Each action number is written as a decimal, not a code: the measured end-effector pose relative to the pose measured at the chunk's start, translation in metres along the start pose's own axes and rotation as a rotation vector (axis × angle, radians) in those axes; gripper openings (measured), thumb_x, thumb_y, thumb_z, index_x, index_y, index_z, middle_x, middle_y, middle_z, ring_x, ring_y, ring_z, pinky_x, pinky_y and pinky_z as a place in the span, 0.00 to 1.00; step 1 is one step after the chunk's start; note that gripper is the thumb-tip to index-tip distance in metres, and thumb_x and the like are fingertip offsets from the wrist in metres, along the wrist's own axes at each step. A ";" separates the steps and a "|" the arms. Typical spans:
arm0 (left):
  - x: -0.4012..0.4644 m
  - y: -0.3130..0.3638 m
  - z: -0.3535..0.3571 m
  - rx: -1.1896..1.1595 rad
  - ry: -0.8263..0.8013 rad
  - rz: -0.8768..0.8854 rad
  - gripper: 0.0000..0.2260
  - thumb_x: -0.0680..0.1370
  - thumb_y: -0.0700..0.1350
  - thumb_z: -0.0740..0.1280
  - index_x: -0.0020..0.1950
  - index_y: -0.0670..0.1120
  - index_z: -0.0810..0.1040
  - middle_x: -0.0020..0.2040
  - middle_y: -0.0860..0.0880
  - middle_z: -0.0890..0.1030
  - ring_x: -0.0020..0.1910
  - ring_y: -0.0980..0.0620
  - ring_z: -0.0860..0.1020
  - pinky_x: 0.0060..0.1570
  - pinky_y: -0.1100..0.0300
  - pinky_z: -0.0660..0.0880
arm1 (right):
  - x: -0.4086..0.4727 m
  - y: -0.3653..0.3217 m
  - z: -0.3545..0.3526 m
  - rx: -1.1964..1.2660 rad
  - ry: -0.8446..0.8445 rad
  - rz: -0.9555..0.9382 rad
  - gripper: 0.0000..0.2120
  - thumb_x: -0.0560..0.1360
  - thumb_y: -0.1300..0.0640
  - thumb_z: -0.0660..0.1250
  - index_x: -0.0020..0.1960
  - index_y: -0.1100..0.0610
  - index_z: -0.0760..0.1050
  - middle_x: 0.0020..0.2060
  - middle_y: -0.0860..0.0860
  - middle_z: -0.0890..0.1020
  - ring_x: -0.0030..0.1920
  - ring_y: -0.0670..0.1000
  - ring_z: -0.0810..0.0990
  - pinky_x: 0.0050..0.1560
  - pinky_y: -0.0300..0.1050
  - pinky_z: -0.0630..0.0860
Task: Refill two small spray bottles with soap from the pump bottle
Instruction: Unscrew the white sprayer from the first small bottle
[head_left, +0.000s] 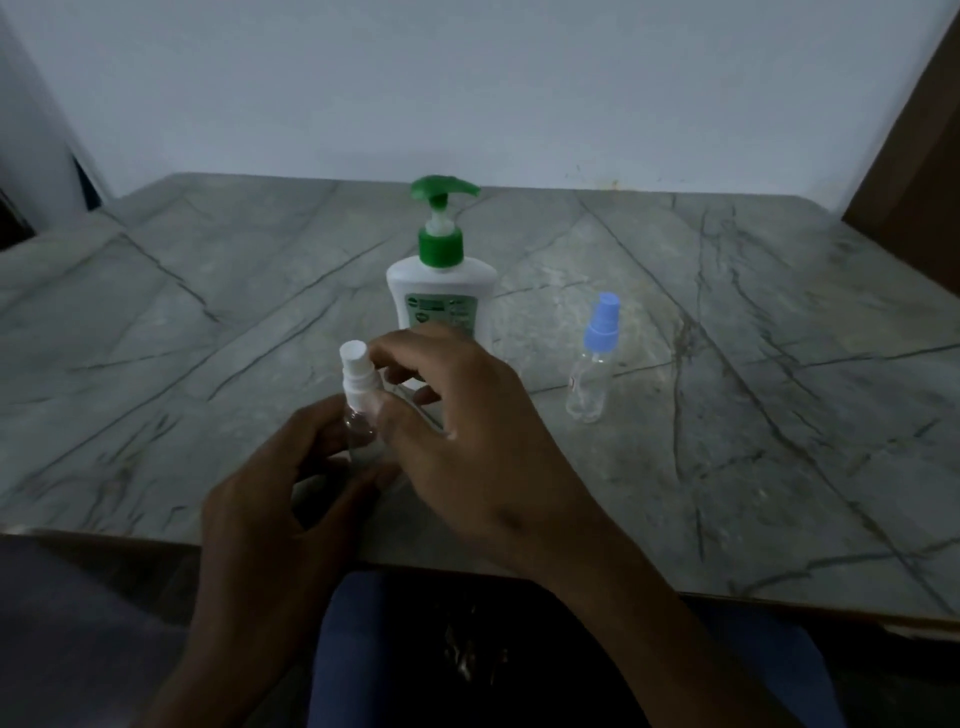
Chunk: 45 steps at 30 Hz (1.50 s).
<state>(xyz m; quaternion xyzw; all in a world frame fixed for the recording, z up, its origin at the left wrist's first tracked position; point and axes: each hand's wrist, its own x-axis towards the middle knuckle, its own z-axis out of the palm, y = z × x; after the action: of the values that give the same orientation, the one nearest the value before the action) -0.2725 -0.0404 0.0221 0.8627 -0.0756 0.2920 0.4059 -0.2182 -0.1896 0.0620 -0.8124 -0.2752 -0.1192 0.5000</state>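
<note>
A small clear spray bottle with a white spray top (357, 384) stands near the table's front edge. My left hand (270, 499) grips its clear body from the left and below. My right hand (467, 421) pinches the white top's collar from the right. Just behind them stands the white pump bottle (441, 280) with a green pump head. A second clear spray bottle with a blue top (592, 364) stands alone to the right, untouched.
The grey marble-patterned table (727, 441) runs to a white wall at the back. A brown panel (914, 156) rises at the far right. My lap shows below the front edge.
</note>
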 end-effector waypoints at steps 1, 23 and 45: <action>0.000 0.001 -0.001 -0.006 -0.001 -0.006 0.22 0.72 0.52 0.71 0.62 0.72 0.75 0.53 0.77 0.80 0.53 0.76 0.79 0.50 0.81 0.71 | 0.001 -0.001 -0.002 0.001 -0.021 0.008 0.13 0.82 0.50 0.67 0.64 0.53 0.79 0.57 0.46 0.80 0.59 0.44 0.77 0.59 0.46 0.77; -0.001 -0.012 0.001 0.013 0.010 0.021 0.24 0.75 0.43 0.76 0.60 0.68 0.73 0.53 0.80 0.77 0.53 0.75 0.79 0.50 0.80 0.72 | -0.003 -0.015 0.012 -0.217 0.170 -0.026 0.13 0.76 0.46 0.74 0.57 0.48 0.74 0.51 0.41 0.80 0.52 0.41 0.79 0.53 0.37 0.78; -0.002 -0.019 0.003 0.014 -0.018 -0.022 0.23 0.75 0.48 0.74 0.61 0.72 0.71 0.53 0.70 0.80 0.56 0.73 0.78 0.48 0.78 0.75 | 0.000 -0.016 0.005 -0.063 0.140 -0.055 0.10 0.82 0.51 0.68 0.62 0.51 0.74 0.54 0.42 0.82 0.56 0.39 0.80 0.57 0.32 0.76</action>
<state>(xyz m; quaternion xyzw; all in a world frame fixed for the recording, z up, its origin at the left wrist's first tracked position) -0.2658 -0.0300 0.0066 0.8689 -0.0675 0.2803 0.4023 -0.2277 -0.1798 0.0714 -0.8096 -0.2579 -0.1980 0.4886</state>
